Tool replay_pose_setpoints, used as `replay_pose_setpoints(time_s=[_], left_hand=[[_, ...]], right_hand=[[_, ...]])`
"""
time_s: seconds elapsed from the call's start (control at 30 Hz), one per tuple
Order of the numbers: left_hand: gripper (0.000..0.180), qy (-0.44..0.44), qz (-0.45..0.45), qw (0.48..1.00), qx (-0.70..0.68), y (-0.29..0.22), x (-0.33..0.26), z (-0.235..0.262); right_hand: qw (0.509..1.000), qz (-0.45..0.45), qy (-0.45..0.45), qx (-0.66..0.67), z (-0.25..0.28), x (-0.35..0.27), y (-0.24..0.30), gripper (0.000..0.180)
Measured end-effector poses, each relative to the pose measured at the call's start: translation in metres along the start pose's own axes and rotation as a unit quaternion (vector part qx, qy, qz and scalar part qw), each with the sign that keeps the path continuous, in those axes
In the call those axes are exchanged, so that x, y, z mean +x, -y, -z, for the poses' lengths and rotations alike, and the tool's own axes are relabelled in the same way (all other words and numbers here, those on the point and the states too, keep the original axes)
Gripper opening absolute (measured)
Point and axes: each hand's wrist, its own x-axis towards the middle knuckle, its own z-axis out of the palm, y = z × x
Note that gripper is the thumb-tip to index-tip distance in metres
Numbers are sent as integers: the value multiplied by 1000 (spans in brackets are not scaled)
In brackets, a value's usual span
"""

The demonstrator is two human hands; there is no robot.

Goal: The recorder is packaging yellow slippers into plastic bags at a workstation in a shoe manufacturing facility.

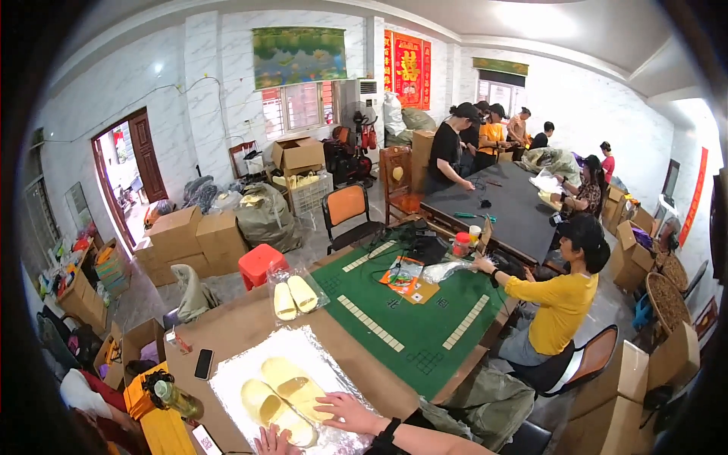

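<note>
A pair of pale yellow slippers lies on a shiny silvery sheet point(235, 368) at the near edge of the brown table. My right hand point(347, 413), coming in from the lower right with a dark band at the wrist, rests its spread fingers on the right slipper point(292, 381). Close to the heel of the left slipper point(262, 400), my left hand point(274, 441) shows only its fingers and part of its back; they are apart and hold nothing. A second yellow pair of slippers point(294, 296) lies farther off in a clear plastic bag.
Left of the sheet are a phone point(203, 364) and a bottle point(178, 400). Beyond is a green mahjong tabletop point(364, 303) with rows of tiles. A person in yellow point(557, 303) sits at its right side. A red stool point(262, 264) and cardboard boxes point(189, 239) stand left.
</note>
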Motion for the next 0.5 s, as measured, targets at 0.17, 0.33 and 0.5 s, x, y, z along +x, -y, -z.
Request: replay_pose_setpoints(time_s=[0.17, 0.33, 0.5], left_hand=[[55, -6, -3, 1000, 4, 12, -2, -9], [56, -2, -1, 1000, 9, 15, -3, -14], [56, -10, -6, 1000, -8, 13, -1, -13]], right_hand=[[1000, 0, 1, -9, 3, 1, 4, 45], [1000, -2, 0, -2, 3, -1, 4, 45], [1000, -20, 7, 3, 6, 1, 8, 44]])
